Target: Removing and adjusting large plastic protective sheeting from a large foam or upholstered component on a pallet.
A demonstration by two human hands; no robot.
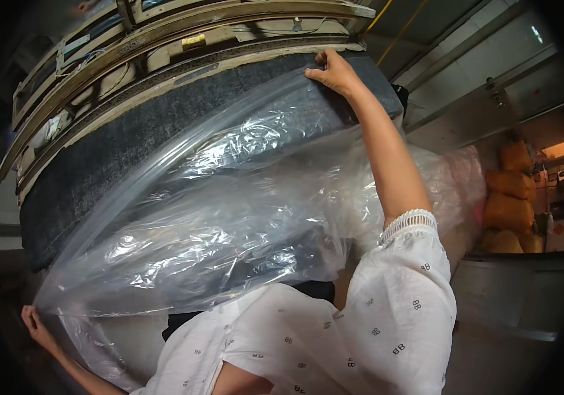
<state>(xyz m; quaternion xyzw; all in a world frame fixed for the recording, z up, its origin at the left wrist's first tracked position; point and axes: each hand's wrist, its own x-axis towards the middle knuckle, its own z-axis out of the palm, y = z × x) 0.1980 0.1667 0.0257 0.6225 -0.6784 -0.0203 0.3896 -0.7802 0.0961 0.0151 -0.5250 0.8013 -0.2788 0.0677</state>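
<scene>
A large sheet of clear plastic film stretches between my two hands in glossy folds. At the lower left my left hand pinches one corner of it. My right hand, reaching far across to the upper right, grips the film's far edge. Beneath and beyond the film lies a long dark grey upholstered piece, seemingly part of a sofa. Its far strip is bare, while the film drapes over the nearer part. The near end of the piece is hidden under the film and my white shirt.
Behind the grey piece runs an open wooden frame with slats. More crumpled film trails off to the right. Orange-brown bundles are stacked in a lit area at the far right. A white wall panel stands at the upper right.
</scene>
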